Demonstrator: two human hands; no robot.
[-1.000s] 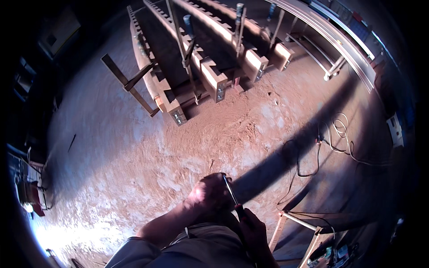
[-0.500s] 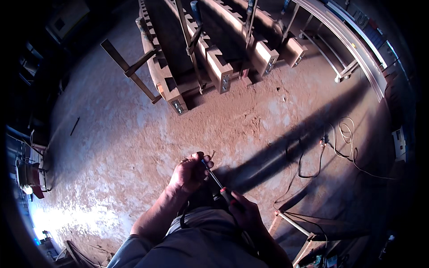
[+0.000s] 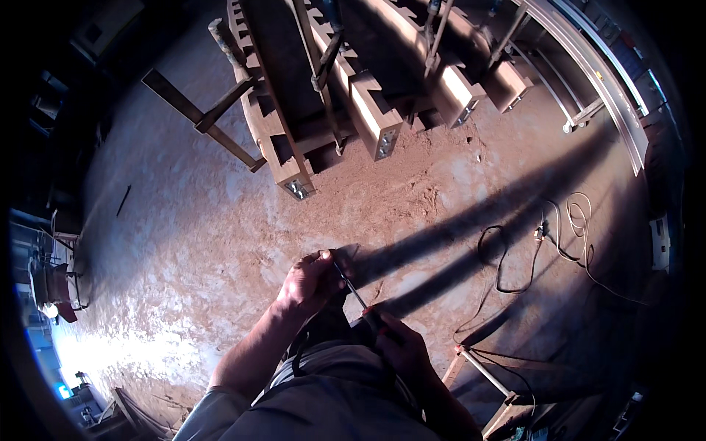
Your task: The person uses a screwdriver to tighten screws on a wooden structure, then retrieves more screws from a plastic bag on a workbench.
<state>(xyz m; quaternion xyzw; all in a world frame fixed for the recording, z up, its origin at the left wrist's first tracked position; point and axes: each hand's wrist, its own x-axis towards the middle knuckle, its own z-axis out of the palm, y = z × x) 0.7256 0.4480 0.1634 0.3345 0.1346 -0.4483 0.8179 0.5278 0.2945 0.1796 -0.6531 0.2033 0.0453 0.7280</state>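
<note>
My right hand [image 3: 406, 347] is wrapped round the dark handle of a screwdriver [image 3: 355, 293], which has a red band near its shaft. The metal shaft slants up and left to my left hand [image 3: 307, 281]. There the left fingers are pinched together at the screwdriver's tip, and whatever small thing they hold is too small and dark to make out. Both hands are in front of my body, above the dusty floor. Ahead lie several long notched wooden beams [image 3: 281, 151] with metal fittings set in their end faces.
Wooden props with crosspieces [image 3: 202, 121] lean against the beams. A cable [image 3: 507, 275] with a connector lies coiled on the floor at right. Close by on my right stands a wooden frame [image 3: 489, 373]. Long curved boards [image 3: 588, 62] rest on a wheeled trolley at far right.
The beams now appear slightly nearer and lower in the view. My left fingers have shifted a little at the screwdriver's tip; the right hand still grips the handle.
</note>
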